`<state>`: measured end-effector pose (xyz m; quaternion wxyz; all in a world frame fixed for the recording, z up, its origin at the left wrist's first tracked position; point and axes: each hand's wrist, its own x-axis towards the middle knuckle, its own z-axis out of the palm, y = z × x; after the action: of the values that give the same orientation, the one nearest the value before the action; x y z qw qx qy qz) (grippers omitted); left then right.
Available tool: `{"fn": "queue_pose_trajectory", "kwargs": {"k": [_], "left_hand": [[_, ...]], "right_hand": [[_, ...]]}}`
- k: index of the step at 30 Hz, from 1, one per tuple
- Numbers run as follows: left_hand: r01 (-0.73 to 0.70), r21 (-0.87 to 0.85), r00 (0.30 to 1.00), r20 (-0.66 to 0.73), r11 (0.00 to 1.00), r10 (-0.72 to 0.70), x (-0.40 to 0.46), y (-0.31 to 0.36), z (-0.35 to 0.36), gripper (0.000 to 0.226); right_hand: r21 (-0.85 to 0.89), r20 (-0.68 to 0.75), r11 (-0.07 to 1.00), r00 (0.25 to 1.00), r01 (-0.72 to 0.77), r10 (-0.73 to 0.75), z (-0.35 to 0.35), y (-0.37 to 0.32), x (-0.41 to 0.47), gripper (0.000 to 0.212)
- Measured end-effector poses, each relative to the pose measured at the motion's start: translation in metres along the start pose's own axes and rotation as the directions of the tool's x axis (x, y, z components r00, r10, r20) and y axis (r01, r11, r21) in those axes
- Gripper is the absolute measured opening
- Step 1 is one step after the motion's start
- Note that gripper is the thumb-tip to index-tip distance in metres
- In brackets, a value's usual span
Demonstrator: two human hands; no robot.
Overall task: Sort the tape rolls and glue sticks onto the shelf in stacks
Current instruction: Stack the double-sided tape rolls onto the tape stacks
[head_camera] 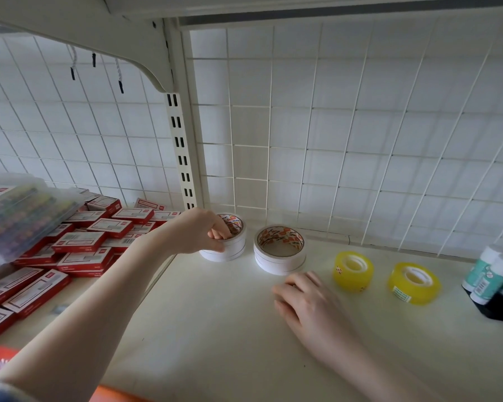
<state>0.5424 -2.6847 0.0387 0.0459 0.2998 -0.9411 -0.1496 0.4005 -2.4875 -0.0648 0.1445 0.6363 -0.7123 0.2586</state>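
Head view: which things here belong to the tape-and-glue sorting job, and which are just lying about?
Job:
left white tape stack, gripped by the left hand
right white tape stack
two yellow tape rolls
glue sticks
shelf
right hand, resting on shelf

Lying about:
red boxes
clear plastic case

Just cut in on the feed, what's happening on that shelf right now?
A person is stocking the shelf. Their left hand grips the top of the left white tape stack, fingers inside the core. The right hand rests flat in front of the second white stack. Two yellow tape rolls and the glue sticks stand further right.
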Motion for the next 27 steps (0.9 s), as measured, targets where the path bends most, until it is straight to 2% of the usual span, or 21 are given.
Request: {"fn": "queue_pose_trajectory", "kwargs": {"k": [4, 7, 9, 12, 15, 18, 21, 27], "left_hand": [[-0.007, 0.027, 1.0, -0.01, 1.0, 0.008, -0.001, -0.001, 0.001, 0.025], [-0.042, 0.139, 0.998, -0.041, 0.989, 0.048, -0.005, -0.002, 0.004, 0.02], [-0.057, 0.186, 0.991, -0.11, 0.981, 0.079, -0.012, -0.001, 0.007, 0.022], [-0.046, 0.155, 0.96, -0.267, 0.987, 0.087, -0.03, 0.006, 0.014, 0.033], [0.002, 0.142, 0.924, -0.378, 0.99, 0.052, -0.049, 0.019, 0.025, 0.039], [0.058, 0.103, 0.902, -0.431, 0.993, -0.009, -0.068, 0.039, 0.042, 0.041], [0.056, 0.045, 0.887, -0.461, 0.997, -0.029, -0.085, 0.07, 0.064, 0.038], [0.037, 0.032, 0.889, -0.458, 0.999, -0.018, -0.093, 0.167, 0.11, 0.036]], "right_hand": [[-0.009, 0.001, 1.0, 1.0, 0.002, -0.002, -0.001, 0.0, 0.0, 0.027], [-0.024, 0.019, 1.0, 1.0, 0.013, -0.012, -0.004, 0.002, -0.001, 0.03], [-0.069, 0.037, 0.997, 0.999, 0.033, -0.03, -0.01, 0.006, -0.004, 0.033], [-0.198, 0.053, 0.979, 0.998, 0.042, -0.032, -0.03, 0.012, -0.007, 0.032], [-0.26, 0.064, 0.966, 0.998, 0.0, 0.017, -0.054, 0.021, -0.015, 0.02], [-0.297, 0.052, 0.952, 0.995, -0.068, 0.087, -0.078, 0.037, -0.035, 0.014], [-0.296, 0.005, 0.938, 0.982, -0.181, 0.191, -0.104, 0.056, -0.065, 0.017], [-0.319, -0.152, 0.892, 0.946, -0.321, 0.286, -0.162, 0.122, -0.145, 0.026]]}}
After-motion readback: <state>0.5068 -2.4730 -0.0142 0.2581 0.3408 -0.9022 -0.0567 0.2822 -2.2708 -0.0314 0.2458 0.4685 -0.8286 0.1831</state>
